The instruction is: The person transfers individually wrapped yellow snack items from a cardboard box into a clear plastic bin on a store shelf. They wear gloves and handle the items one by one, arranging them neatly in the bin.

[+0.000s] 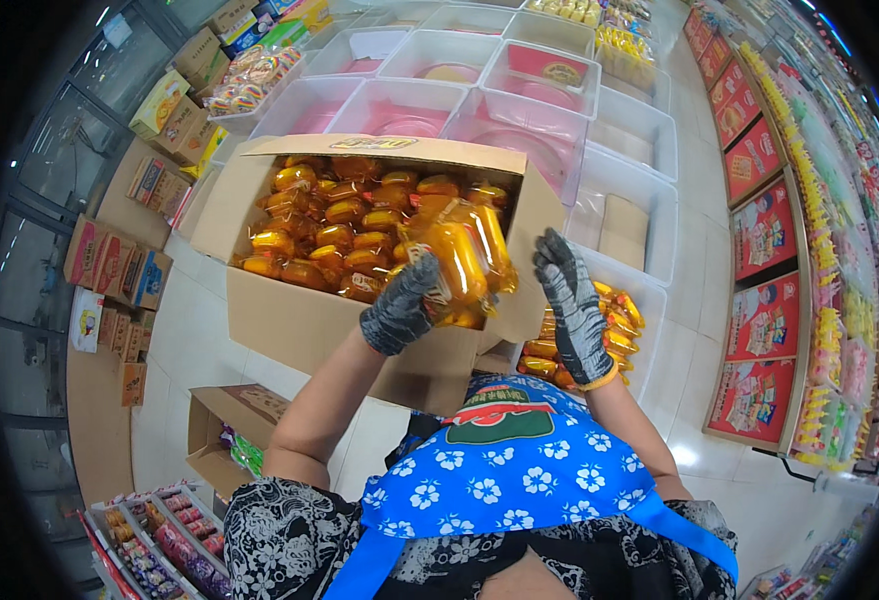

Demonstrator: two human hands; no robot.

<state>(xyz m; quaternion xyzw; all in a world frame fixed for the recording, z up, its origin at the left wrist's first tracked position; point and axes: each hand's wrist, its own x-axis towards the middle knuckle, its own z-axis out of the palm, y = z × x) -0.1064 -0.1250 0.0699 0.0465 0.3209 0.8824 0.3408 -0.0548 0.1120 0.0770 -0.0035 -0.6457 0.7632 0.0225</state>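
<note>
My left hand [403, 306], in a dark grey work glove, grips several wrapped yellow cakes [463, 259] above the right part of an open cardboard box [297, 304]. Rows of the same packaged cakes [349, 225], in clear amber-looking wrappers, fill much of that box. My right hand [573, 311], gloved too, is held out to the right of the box with nothing visible in it. Below it, a clear plastic bin [653, 319] contains more of the yellow packages [619, 334], which the hand partly hides.
Clear plastic bins [518, 135] stand in rows beyond the box, some with pink bottoms. A smaller open carton [233, 424] sits on the floor at left. Shelves of packaged snacks [829, 300] line the right side. A divided candy rack [158, 536] is at lower left.
</note>
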